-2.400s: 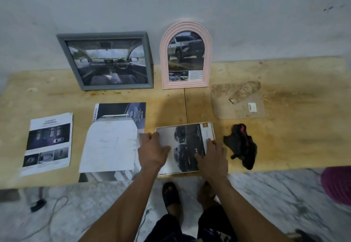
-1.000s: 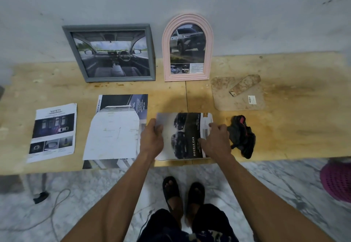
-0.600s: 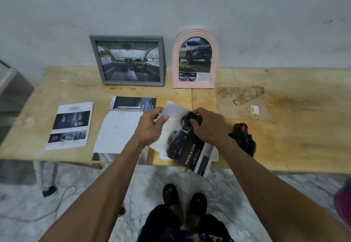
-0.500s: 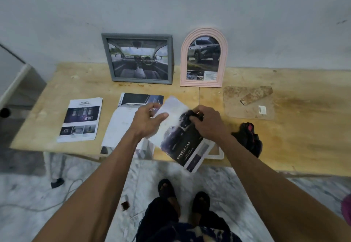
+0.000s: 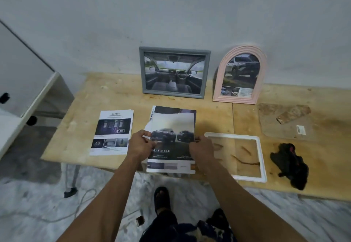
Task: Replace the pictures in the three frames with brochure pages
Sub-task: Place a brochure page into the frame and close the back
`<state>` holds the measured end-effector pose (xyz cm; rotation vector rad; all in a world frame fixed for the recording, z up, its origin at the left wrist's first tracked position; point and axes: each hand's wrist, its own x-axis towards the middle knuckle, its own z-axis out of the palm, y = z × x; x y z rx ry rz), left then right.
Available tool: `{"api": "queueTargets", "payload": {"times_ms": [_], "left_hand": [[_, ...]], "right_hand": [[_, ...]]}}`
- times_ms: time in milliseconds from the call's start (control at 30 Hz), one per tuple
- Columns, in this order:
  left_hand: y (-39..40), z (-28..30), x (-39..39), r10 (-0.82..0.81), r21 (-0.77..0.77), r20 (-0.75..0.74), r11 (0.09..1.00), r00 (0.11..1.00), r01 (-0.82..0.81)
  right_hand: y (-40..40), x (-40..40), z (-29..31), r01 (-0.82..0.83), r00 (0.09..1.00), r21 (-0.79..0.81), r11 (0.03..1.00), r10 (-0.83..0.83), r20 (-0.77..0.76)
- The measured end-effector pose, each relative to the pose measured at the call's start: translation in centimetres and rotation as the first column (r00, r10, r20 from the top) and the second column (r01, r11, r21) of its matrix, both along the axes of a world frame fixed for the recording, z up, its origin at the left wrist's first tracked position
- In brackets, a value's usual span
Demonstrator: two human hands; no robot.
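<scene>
Head view is showing us a long plywood tabletop (image 5: 117,93) running along a pale grey wall (image 5: 171,10), with grey marbled floor (image 5: 38,200) lying below its near edge. We are holding a "Double Cab" brochure page (image 5: 171,141) at the middle of the picture; our left hand (image 5: 139,144) is pinching its left edge between thumb and curled fingers, and our right hand (image 5: 202,149) is pinching its right edge the same way. The page is lying over another brochure sheet (image 5: 187,111) whose dark top is peeking out at 12 o'clock from it. At 9 o'clock from the page a "Safety" leaflet (image 5: 112,132) is lying flat. At 3 o'clock, just beside our right hand, a white rectangular frame (image 5: 261,158) is lying flat with the bare wood showing through it. At 12 o'clock a grey frame (image 5: 173,51) with a car-interior picture is leaning on the wall, and at 1 o'clock a pink arched frame (image 5: 242,101) with a truck picture is leaning beside it. A brown backing board (image 5: 281,127) is lying at 2 o'clock, and a black cloth (image 5: 290,164) is sitting near the front edge at 3 o'clock. A white cabinet (image 5: 22,74) is standing at 9 o'clock, well apart from the table.
</scene>
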<state>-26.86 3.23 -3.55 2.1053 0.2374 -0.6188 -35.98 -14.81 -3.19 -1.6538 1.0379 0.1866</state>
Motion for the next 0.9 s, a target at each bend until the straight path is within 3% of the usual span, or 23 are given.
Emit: {"api": "queueTargets", "payload": {"times_ms": [167,300,433,600,900], "left_hand": [[1.8,-2.3,3.1,-0.221,0.208,0.067,0.957,0.973,0.203],[2.1,-4.1,4.2,-0.309,0.234,0.026,0.926,0.951,0.295],[1.5,-5.6,4.9,-0.387,0.326,0.001,0.872,0.922,0.366],[0.8,-6.4,4.5,-0.388,0.429,0.029,0.837,0.921,0.340],[1.0,-6.8,4.1,-0.346,0.425,-0.027,0.845,0.938,0.324]], "right_hand": [[2.8,2.0,-2.3,-0.030,0.999,-0.129,0.991,0.026,-0.031],[3.5,3.0,-3.8,-0.042,0.995,-0.271,0.962,0.016,-0.095],[3.5,4.2,-5.0,-0.040,0.989,-0.283,0.958,-0.003,-0.148],[3.5,5.3,-5.9,-0.097,0.976,-0.371,0.924,0.016,-0.216],[3.9,6.1,-6.2,-0.185,0.956,-0.441,0.879,0.057,-0.286]]}}
